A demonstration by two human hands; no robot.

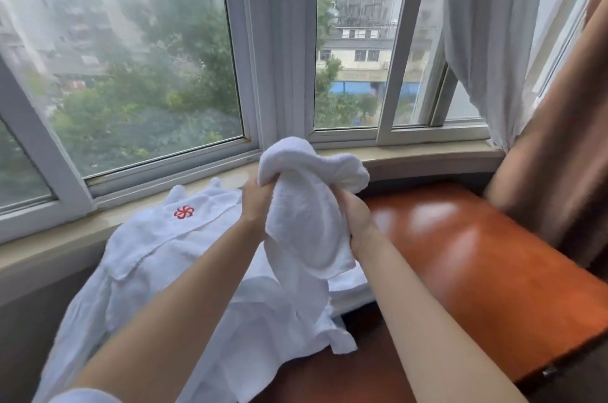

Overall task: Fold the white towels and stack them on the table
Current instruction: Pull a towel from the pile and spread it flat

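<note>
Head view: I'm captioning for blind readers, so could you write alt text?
Both hands, left hand and right hand, grip a bunched white towel held up above a glossy wooden table by a window. More white towels, one bearing a red emblem, lie heaped at left.

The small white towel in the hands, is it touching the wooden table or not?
Apart. The head view shows the small white towel gripped by the left hand and right hand; it hangs over the towel pile, not the wooden table.

Probably a hotel room: logo-embroidered white towels [184, 238], polished wooden table [477, 254], curtained bay window [148, 57] overlooking city buildings.
</note>
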